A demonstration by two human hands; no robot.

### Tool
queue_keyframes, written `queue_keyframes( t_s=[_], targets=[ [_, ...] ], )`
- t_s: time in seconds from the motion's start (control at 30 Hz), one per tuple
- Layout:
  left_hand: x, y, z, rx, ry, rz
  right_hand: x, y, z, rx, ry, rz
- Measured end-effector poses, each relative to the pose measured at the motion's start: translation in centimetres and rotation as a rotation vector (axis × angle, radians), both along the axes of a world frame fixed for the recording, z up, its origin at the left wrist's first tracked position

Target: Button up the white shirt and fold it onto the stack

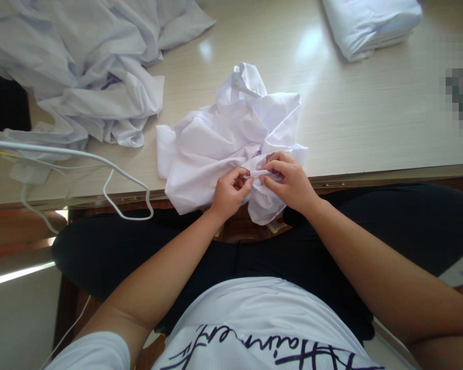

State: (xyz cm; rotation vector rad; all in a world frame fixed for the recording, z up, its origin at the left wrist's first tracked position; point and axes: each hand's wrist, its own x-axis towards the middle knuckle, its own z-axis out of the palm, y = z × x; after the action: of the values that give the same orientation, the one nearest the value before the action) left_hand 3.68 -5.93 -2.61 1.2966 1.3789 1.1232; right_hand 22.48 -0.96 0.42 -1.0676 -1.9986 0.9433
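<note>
"Where is the white cloth [208, 139]?"

"It's in the middle of the frame, all bunched up on the counter [370, 123]. The bottom bit hangs down over the near edge."

"What is the left hand [230, 191] doing?"

"It's just below the middle of the frame. Its grip is narrow, with the thumb and fingers pinching a little fold of the cloth."

"And the right hand [289, 181]?"

"It's close beside the left one, a bit to the right. Its grip is narrow too, and it holds the same fold. The two hands point at each other, with small bits of cloth between them."

"What else is on the counter?"

"A big white heap [100, 56] fills the upper left, all messy and wrinkly. A neat folded pile [374, 25] sits at the upper right."

"What's that loopy thing?"

"A white cord [61, 151]. It comes in from the left side and bends near the edge of the counter."

"And at the bottom?"

"A white shirt [270, 313] with black letters, and dark pants [127, 252]."
</note>
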Motion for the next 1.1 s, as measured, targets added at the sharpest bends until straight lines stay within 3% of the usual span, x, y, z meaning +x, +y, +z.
queue_keyframes(
  t_s=[1.1],
  targets=[
    [-0.15,-0.01,-0.09,-0.004,-0.003,-0.013,0.01,-0.05,0.04,0.0,0.002,0.002]
  ],
)
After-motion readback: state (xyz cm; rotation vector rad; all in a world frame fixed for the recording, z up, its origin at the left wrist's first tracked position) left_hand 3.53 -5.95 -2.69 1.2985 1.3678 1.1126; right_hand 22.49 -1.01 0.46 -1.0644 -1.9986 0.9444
